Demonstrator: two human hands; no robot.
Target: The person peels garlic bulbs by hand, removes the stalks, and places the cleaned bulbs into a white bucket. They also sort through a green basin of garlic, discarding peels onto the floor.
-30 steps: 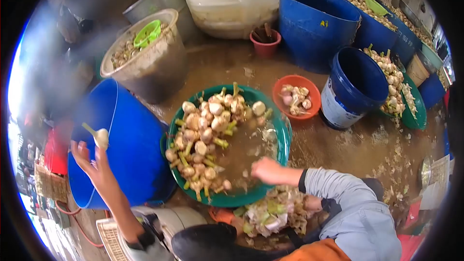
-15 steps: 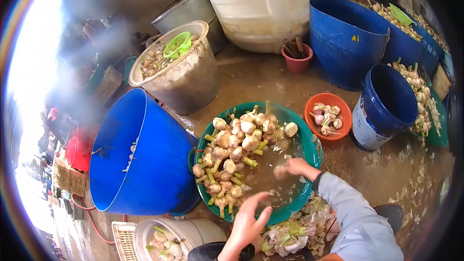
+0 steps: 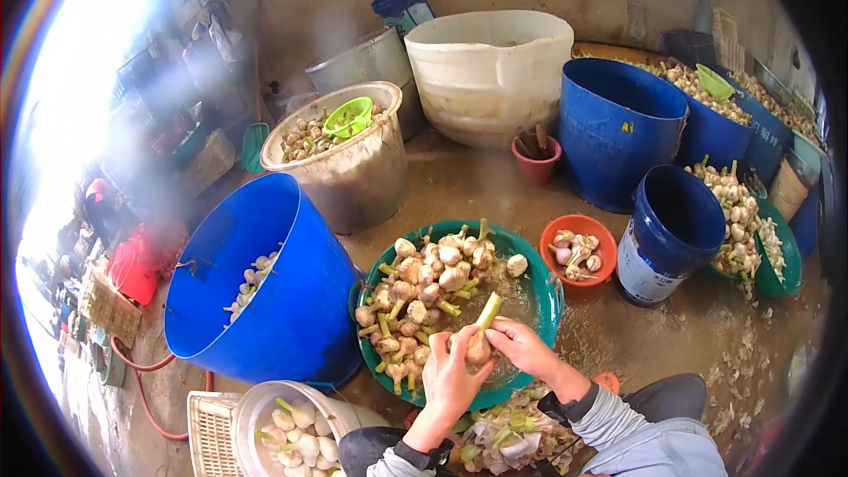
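A garlic bulb point(image 3: 479, 350) with a thick green stem pointing up is held between both hands, over the near side of a green tub point(image 3: 555, 305). My left hand point(image 3: 449, 378) closes on it from the left. From the right, the fingertips of my right hand point(image 3: 523, 347) press against the bulb just below its stem. Behind the hands, a heap of unpeeled garlic bulbs point(image 3: 424, 278) fills the tub's left and far parts. Cloudy water shows at the right, where one bulb point(image 3: 517, 265) floats apart.
Left of the tub leans a big blue barrel point(image 3: 327, 300) with white garlic inside. A white bucket point(image 3: 340, 415) of peeled garlic stands near left. Stripped skins point(image 3: 512, 433) lie below the tub. To the right are an orange bowl point(image 3: 609, 267) of bulbs and a dark blue bucket point(image 3: 640, 269).
My right hand has come up from the water and moved left. My left hand has closed in, and both now hold a garlic bulb. The camera view has tilted upward.
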